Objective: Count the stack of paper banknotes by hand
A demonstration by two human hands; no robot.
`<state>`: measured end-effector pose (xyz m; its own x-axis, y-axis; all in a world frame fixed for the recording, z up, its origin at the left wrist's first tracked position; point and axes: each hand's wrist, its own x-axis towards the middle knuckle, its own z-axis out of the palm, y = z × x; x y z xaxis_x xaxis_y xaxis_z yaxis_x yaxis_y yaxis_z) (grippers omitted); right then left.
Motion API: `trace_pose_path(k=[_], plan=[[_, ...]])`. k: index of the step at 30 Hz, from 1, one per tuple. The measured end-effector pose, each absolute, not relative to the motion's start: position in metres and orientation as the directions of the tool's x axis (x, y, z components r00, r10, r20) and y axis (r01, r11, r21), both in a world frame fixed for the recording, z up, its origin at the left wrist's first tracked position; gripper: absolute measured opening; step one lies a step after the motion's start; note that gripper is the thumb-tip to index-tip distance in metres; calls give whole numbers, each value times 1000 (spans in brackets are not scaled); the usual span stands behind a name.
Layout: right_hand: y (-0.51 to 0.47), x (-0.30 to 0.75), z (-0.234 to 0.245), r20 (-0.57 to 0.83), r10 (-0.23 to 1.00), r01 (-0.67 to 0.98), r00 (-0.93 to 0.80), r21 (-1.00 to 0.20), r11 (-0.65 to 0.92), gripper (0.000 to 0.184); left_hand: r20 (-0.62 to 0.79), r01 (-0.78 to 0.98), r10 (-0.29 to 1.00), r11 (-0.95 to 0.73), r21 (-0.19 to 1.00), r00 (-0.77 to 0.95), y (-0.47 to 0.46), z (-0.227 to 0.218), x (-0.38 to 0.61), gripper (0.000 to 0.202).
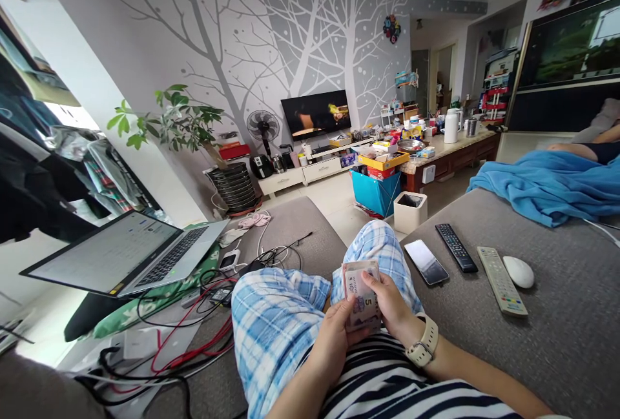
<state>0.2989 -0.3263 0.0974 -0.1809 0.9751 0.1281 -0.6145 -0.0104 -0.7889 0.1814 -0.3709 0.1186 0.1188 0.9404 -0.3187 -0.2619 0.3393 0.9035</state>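
I sit on a grey sofa (557, 341) with my knees in blue plaid trousers (281, 316) drawn up. Both hands hold a small stack of banknotes (361, 293) upright over my lap. My left hand (334, 335) grips the stack from below. My right hand (390, 306), with a pale watch on its wrist, closes on the right edge, thumb pressed on the top note marked 5.
A smartphone (426, 262), a black remote (456, 248), a grey remote (501, 280) and a white mouse (518, 272) lie on the sofa to my right. An open laptop (130, 254) and tangled cables (194, 335) are on my left. A person lies under a blue blanket (542, 183) at far right.
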Motion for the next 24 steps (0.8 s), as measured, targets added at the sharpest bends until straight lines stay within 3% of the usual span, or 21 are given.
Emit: trace_pose_path(k=[8,19,24], plan=[[-325,301,95,70,964,-670,-258,-732,-126,43,-286,-337,937,339,878,198,-370,117,180,38],[-325,300,93,60,945,-694,-321,-694,-192,41,-257,-212,965,260,942,45,-373,113,187,34],[-326,300,95,69,945,-687,-321,-704,-181,41,-246,-245,967,256,935,69,-373,110,184,38]])
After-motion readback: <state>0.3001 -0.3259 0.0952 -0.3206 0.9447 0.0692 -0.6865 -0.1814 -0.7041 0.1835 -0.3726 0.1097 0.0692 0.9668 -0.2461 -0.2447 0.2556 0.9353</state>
